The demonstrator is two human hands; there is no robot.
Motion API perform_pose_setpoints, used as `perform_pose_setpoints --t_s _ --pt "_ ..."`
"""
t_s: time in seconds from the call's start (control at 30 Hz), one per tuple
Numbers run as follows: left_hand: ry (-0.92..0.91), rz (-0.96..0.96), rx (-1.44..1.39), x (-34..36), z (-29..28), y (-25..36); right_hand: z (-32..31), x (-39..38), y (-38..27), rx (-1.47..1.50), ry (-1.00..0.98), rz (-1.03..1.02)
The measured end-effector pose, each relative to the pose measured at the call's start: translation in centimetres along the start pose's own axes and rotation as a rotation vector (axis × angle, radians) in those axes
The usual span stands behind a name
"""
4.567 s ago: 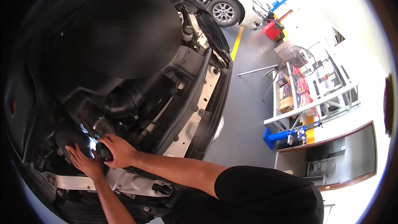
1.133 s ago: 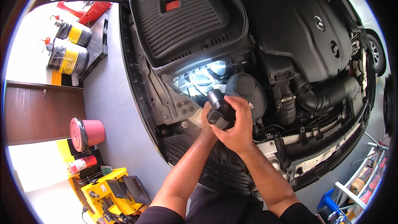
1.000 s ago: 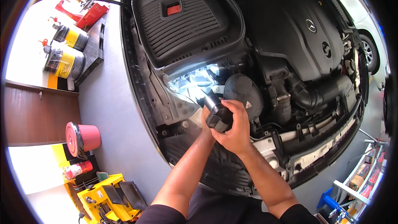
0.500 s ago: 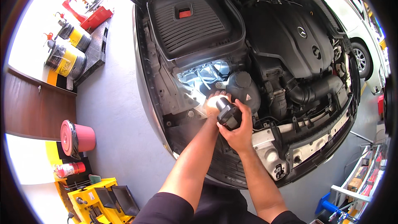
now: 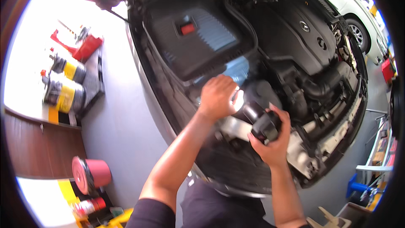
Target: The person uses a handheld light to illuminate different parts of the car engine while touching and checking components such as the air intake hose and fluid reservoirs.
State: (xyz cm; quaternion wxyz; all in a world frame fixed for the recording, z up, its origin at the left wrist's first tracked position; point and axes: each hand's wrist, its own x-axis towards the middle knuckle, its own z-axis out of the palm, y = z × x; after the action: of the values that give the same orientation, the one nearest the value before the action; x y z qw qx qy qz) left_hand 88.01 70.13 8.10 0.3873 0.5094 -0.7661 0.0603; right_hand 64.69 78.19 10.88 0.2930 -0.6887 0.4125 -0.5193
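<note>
While the right hand (image 5: 272, 145) grips a black flashlight (image 5: 263, 122) with its fingers wrapped round the body, the lit lens points toward the left hand (image 5: 217, 97). That left hand reaches down into the engine bay just below the black air-filter housing (image 5: 192, 38), fingers curled and hidden from above, so whether it holds anything cannot be told. To the right of the housing sits the dark engine cover (image 5: 295, 29).

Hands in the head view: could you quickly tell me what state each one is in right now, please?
Left hand: reaching into the engine bay; grip cannot be told.
Right hand: closed around a black flashlight.
</note>
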Motion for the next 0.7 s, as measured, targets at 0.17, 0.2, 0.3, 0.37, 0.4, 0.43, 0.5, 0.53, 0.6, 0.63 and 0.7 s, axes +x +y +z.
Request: perform_pose_setpoints --t_s 0.17,0.2,0.3,0.37,0.4,0.43,0.5,0.53,0.6,0.63,0.7 --pt "0.184 -0.056 0.250 7.9 -6.8 -19.0 10.2 5.2 -2.2 0.118 0.174 -0.058" --pt "0.113 -0.052 0.270 9.1 -7.1 -21.9 12.1 6.2 -2.2 0.099 0.179 -0.042" --pt "-0.155 0.002 0.271 11.1 -6.2 -28.4 16.6 8.6 -1.8 0.015 0.166 -0.027" --pt "-0.257 0.002 0.276 13.2 -5.5 -29.6 18.5 10.4 -1.7 -0.052 0.123 -0.057" --pt "-0.310 0.023 0.290 13.7 -5.1 -29.7 19.2 10.9 -1.6 -0.062 0.139 -0.053" --pt "-0.363 0.051 0.320 14.4 -5.3 -29.9 19.7 11.6 -1.7 -0.065 0.164 -0.055" --pt "-0.356 0.046 0.312 14.8 -4.8 -31.0 20.5 13.0 -1.7 -0.148 0.107 -0.081" --pt "-0.370 0.035 0.301 14.8 -4.7 -31.1 20.8 14.0 -1.7 -0.167 0.106 -0.104" --pt "-0.380 0.023 0.287 15.2 -4.1 -31.9 21.8 15.4 -0.9 -0.146 0.137 -0.070" --pt "-0.384 0.026 0.285 15.4 -3.9 -32.4 22.2 16.2 -0.6 -0.116 0.149 -0.056" --pt "-0.349 0.020 0.270 15.5 -3.6 -33.3 22.6 17.4 -0.4 -0.123 0.149 -0.065"
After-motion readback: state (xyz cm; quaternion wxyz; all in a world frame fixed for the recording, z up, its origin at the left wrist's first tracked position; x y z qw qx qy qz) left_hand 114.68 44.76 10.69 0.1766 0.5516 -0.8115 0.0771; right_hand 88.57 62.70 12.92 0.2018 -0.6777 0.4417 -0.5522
